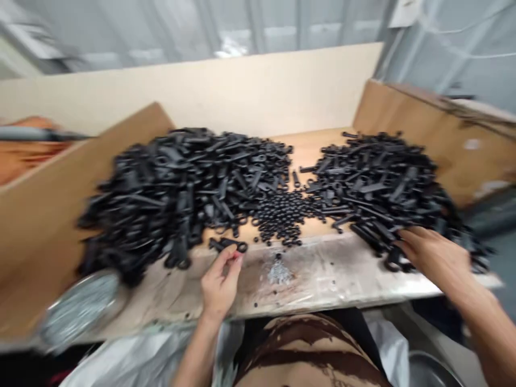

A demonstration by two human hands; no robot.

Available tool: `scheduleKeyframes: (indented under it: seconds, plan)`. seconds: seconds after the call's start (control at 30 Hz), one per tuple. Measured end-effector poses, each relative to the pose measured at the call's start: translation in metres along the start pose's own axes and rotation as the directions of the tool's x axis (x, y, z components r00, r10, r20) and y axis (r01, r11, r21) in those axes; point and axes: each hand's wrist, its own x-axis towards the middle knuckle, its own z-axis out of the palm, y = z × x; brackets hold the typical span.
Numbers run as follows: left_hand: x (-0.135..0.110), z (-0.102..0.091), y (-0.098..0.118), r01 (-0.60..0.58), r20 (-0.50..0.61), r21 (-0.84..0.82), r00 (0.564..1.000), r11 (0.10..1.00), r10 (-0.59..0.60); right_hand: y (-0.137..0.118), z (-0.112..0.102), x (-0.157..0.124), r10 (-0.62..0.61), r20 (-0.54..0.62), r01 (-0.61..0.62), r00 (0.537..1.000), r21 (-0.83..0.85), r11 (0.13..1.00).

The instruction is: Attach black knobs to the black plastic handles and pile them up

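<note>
Pinched: left hand (220,285), thumb and finger on ringed end of black part (230,244), just in front of left heap (193,177) | right hand (437,255) at near edge of right heap (374,177), grip unclear | small round pieces (282,212) between heaps | silvery bits (279,273) nearer the person

A black piece (229,243) sits near the middle, toward 7 o'clock, with its round ring end pointing about 4 o'clock; I can't tell if it's lifted. Toward 4 o'clock, blurry long black bits (373,238) lie bunched and slanted.
</note>
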Motion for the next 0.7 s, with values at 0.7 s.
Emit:
scheduleKeyframes:
  seconds: [0.7]
  plan:
    - [0.005, -0.053, -0.05, -0.023, 0.018, 0.665, 1.0, 0.746, 0.014, -0.202, 0.008, 0.068, -0.428, 0.182, 0.355, 0.885, 0.331, 0.874]
